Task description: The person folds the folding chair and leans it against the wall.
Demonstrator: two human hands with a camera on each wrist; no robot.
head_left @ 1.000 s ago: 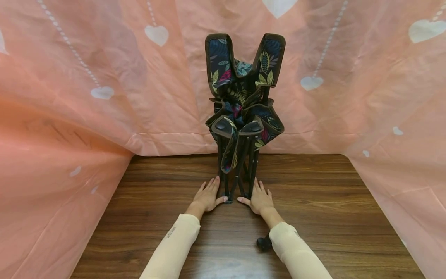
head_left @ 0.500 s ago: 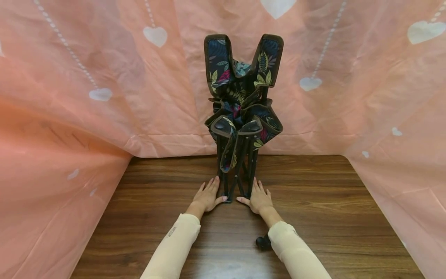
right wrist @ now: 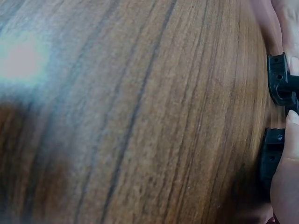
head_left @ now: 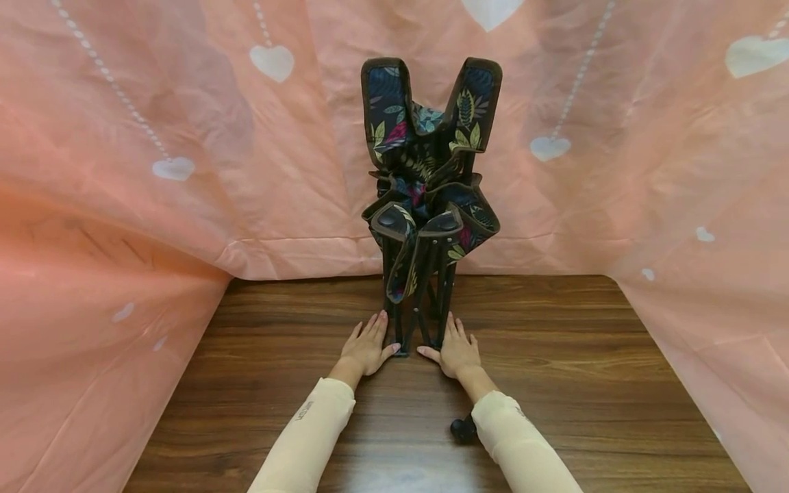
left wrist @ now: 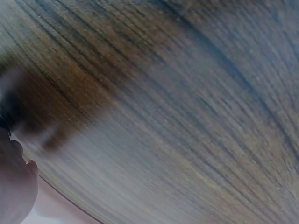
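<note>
Folded camping chair (head_left: 427, 205), standing upright on its black legs at the middle of the wooden table (head_left: 585, 370), close to the far edge and in front of the pink backdrop (head_left: 154, 137). Dark fabric with a leaf print, bunched together above the legs, two padded ends sticking up in a V at the top. Left hand (head_left: 366, 349) lying flat on the table just left of the chair's feet, fingers straight and close together, pointing away, thumb reaching toward the nearest foot; holding nothing. Right hand (head_left: 458, 352) mirrored on the other side, flat, fingers straight and slightly spread, thumb tip at the base of the legs; likewise gripping nothing. Both forearms in cream sleeves (head_left: 308, 431). Black plastic chair feet (right wrist: 279, 84) visible at the right edge of the right wrist view, with a fingertip just beside them; real contact hard to judge. Left wrist view mostly blurred wood grain, a bit of the hand at the lower left corner. Small black object (head_left: 462, 429) on the table, partly hidden behind the right sleeve, too hidden to identify. White hearts and dotted lines printed on the backdrop, draped down both sides of the table.
</note>
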